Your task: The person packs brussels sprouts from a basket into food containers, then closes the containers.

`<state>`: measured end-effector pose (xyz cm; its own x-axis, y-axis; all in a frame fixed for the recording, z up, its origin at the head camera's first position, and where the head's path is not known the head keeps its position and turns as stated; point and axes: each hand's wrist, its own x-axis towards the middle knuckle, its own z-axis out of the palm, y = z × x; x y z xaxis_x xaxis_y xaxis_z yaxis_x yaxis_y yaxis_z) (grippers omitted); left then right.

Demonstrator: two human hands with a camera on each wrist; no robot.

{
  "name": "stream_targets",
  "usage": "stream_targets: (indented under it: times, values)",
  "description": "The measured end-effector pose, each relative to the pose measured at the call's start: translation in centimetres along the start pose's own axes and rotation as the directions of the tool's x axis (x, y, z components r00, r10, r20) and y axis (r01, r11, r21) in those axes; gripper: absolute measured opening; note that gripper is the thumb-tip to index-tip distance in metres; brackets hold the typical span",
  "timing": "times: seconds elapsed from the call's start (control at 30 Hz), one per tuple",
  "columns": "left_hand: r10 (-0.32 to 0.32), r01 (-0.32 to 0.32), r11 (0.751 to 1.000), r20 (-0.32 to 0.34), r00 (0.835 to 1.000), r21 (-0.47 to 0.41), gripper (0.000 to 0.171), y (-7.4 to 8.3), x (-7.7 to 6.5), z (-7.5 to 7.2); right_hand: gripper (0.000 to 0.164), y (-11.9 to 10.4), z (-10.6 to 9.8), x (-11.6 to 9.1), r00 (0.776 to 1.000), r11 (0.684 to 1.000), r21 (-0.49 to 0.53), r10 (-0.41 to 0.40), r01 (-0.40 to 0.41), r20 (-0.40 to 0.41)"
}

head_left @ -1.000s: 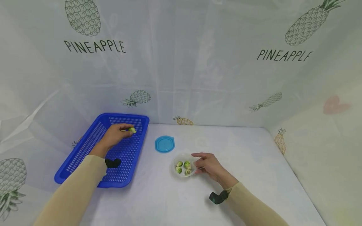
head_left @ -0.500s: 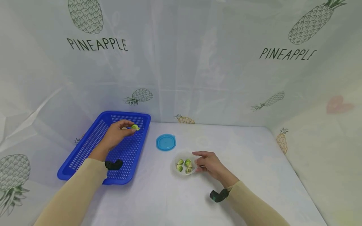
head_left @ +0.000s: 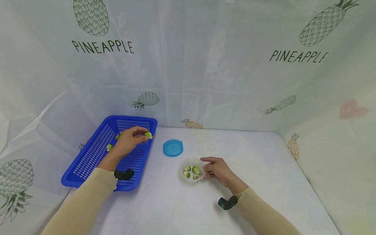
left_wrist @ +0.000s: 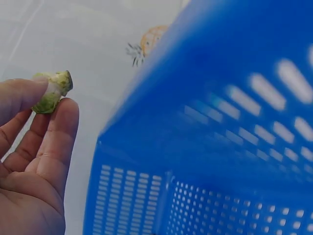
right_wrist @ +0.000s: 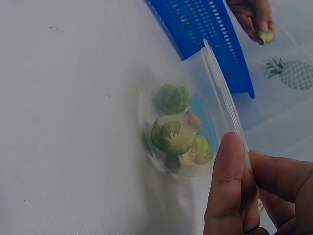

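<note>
Moved sprout point(head_left: 148, 135) rightward, fingertip-pinched with no slack in left hand point(head_left: 128, 141), to upper-right corner of basket point(head_left: 138, 159), left of frame centre, apparently mid-transfer to clear bowl point(head_left: 192, 162), edge-pinched in right hand point(head_left: 219, 171).

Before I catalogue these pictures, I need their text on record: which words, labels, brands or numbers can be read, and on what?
"PINEAPPLE": upper left of the backdrop sheet, below a cropped pineapple drawing.
"PINEAPPLE": upper right of that sheet, below a slanted pineapple drawing.
None readable on the blue basket, clear container or blue lid; any lid marking is too small.
</note>
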<state>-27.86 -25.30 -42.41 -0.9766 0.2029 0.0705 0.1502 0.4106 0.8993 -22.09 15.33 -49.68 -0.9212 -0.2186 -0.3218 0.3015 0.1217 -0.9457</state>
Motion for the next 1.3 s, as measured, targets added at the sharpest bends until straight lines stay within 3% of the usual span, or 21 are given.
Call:
stream_targets:
  times: [0.43, 0.77, 1.3]
  values:
    - [0.035, -0.034, 0.999, 0.043, 0.998, -0.034, 0.034, 1.3, 0.0, 2.9, 0.052, 0.2, -0.1, 0.1, 1.0, 1.0, -0.001, 0.006, -0.006, 0.001]
    - [0.023, -0.02, 0.999, 0.059, 0.998, -0.042, 0.031, 2.7, -0.6, 5.8, 0.051, -0.1, 0.0, 0.1, 1.0, 1.0, 0.007, 0.021, -0.021, -0.006]
    - [0.033, -0.034, 0.999, 0.11, 0.993, 0.004, 0.025, 3.5, -1.3, 10.5, 0.053, -0.2, -0.1, 0.0, 1.0, 1.0, 0.009, 0.027, -0.027, 0.003]
